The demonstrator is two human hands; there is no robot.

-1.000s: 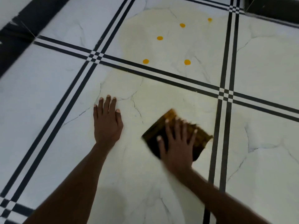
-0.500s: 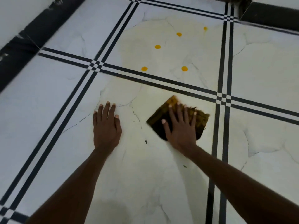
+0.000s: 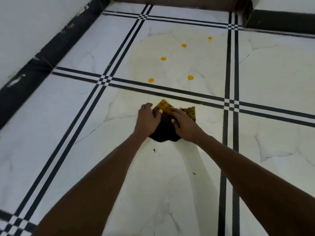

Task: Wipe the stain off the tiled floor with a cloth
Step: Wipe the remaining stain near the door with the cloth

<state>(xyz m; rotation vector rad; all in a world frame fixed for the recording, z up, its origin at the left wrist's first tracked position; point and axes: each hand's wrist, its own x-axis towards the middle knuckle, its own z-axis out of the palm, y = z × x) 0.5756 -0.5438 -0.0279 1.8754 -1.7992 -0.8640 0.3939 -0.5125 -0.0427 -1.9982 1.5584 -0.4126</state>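
2 small dark specks [image 3: 154,150] lie on the tiled floor [image 3: 56,126] nearest the viewer. Just beyond, both hands meet on the cloth [image 3: 166,114], bunched on the white tile near the black stripe: the left hand [image 3: 148,120] curls over its left edge, the right hand [image 3: 185,125] grips its right side. Farther off, past the stripe, 5 orange stain spots [image 3: 163,58] dot a yellowish film.

The floor [image 3: 68,126] has big white tiles with black stripes between them. A white wall [image 3: 30,23] stands on the left, with a black strip [image 3: 51,53] along its bottom.
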